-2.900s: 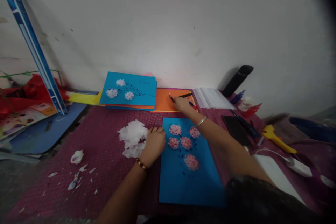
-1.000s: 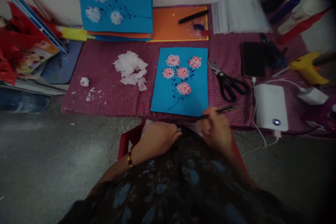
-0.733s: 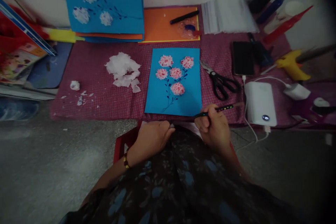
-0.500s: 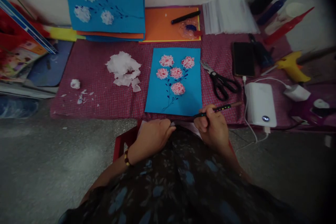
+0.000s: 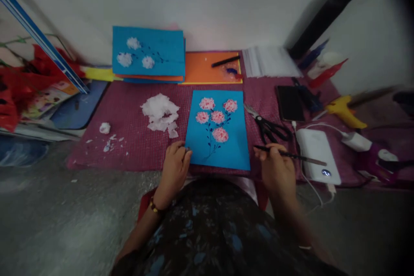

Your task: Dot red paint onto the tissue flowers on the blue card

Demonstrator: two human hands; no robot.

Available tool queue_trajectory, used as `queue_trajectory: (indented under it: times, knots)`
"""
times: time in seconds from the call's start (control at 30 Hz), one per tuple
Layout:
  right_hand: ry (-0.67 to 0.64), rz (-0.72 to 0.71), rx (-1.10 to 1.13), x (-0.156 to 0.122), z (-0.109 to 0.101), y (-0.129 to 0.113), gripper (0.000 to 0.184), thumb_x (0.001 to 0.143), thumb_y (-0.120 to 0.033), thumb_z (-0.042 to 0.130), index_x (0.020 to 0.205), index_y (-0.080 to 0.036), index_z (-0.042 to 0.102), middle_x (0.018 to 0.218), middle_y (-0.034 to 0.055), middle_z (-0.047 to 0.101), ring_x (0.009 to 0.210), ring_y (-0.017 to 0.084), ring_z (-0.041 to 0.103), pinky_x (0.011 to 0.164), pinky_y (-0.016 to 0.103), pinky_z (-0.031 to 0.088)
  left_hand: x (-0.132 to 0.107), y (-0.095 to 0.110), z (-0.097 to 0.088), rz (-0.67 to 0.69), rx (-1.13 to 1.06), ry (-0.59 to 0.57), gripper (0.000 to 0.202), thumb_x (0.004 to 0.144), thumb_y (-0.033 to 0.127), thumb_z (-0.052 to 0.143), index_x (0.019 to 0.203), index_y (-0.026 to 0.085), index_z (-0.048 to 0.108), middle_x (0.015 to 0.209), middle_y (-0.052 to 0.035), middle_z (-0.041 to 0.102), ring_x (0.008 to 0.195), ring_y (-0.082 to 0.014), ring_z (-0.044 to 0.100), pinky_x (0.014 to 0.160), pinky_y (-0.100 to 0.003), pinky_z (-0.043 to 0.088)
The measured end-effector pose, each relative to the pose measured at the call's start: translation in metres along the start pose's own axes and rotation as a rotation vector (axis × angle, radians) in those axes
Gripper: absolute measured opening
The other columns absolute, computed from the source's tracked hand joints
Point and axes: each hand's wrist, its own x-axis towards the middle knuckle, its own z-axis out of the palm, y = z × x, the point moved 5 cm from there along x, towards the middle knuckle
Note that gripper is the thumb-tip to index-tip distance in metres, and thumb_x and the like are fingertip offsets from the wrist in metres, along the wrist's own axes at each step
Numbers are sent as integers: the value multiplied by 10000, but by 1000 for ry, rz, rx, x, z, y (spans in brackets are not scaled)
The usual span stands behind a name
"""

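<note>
My right hand point(image 5: 278, 171) is closed around a thin dark paintbrush point(image 5: 304, 158), just right of the blue card. The brush lies nearly level, its dark end toward the card and its brownish end over the power bank. On the cloth, the blue card point(image 5: 239, 155) carries several pink-and-white textured flowers point(image 5: 220, 135) with dark blue painted stems and leaves. My left hand point(image 5: 174, 164) rests at the card's lower left corner, fingers curled. A small greyish spot shows by its fingertips; whether it is a held thing I cannot tell.
Torn white paper point(image 5: 160, 110) lies left of the card, a small white ball point(image 5: 105, 128) farther left. Black-handled scissors point(image 5: 268, 125), a phone point(image 5: 290, 102), a white power bank point(image 5: 318, 151) with cables and a yellow glue gun point(image 5: 346, 110) are right. Another flowered blue card point(image 5: 164, 43) leans behind.
The view has tilted up, showing more wall. My left hand has moved from my lap to the card's lower left corner. My right hand has shifted right with the paintbrush.
</note>
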Motion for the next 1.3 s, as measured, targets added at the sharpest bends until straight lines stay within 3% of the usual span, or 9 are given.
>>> queue_trajectory:
  times: [0.17, 0.33, 0.67, 0.87, 0.97, 1.07, 1.17, 1.3]
  knots:
    - [-26, 43, -20, 7, 8, 13, 171, 830, -402, 594, 880, -242, 560, 616, -45, 545, 666, 135, 558, 708, 292, 454, 5, -6, 3, 20, -60, 85, 325, 972, 331, 364, 744, 180, 538, 1038, -90, 602, 993, -186, 581, 877, -346, 495]
    - [-22, 37, -66, 14, 17, 17, 219, 827, -432, 602, 862, -218, 571, 607, -35, 562, 630, 123, 542, 665, 257, 438, 6, -9, 5, 67, -93, 122, 314, 963, 326, 382, 786, 180, 597, 968, -81, 656, 919, -188, 637, 815, -348, 541]
    - [-78, 43, -161, 33, 51, 21, 234, 846, -460, 570, 859, -226, 559, 603, -36, 559, 657, 140, 552, 712, 277, 431, 11, -19, -10, 130, -63, 132, 211, 938, 289, 454, 865, 205, 633, 1059, -70, 648, 992, -182, 625, 841, -334, 547]
    - [-76, 24, -144, 51, 65, 22, 172, 840, -402, 582, 841, -230, 567, 580, -46, 557, 621, 132, 552, 674, 278, 432, 23, -28, -17, 185, 57, 202, 171, 944, 244, 448, 934, 187, 609, 982, -62, 653, 913, -185, 625, 788, -338, 536]
    - [-13, -2, -157, 56, 56, 9, 122, 831, -359, 584, 854, -240, 571, 612, -49, 572, 643, 130, 560, 682, 279, 433, 29, -6, -22, 269, 120, 144, 154, 941, 193, 434, 871, 164, 569, 932, -69, 640, 893, -201, 604, 808, -377, 507]
    - [10, -130, -149, 57, 50, -8, 99, 844, -312, 547, 807, -228, 585, 569, -47, 543, 574, 128, 531, 635, 291, 435, 34, 35, -4, 479, 138, -192, 190, 942, 161, 416, 793, 171, 534, 853, -55, 629, 952, -223, 590, 817, -381, 491]
    - [-7, -203, -184, 55, 50, -15, 131, 858, -275, 515, 768, -221, 593, 510, -53, 499, 496, 116, 488, 561, 276, 418, 33, 73, 24, 708, 154, -451, 177, 942, 280, 451, 847, 170, 552, 995, -91, 630, 886, -242, 581, 697, -369, 482]
    - [-3, -245, -344, 50, 49, -16, 75, 832, -258, 551, 804, -215, 606, 526, -52, 525, 455, 109, 503, 468, 252, 393, 32, 101, 52, 917, 153, -479, 192, 935, 270, 440, 911, 132, 572, 1114, -166, 611, 884, -232, 571, 673, -337, 439]
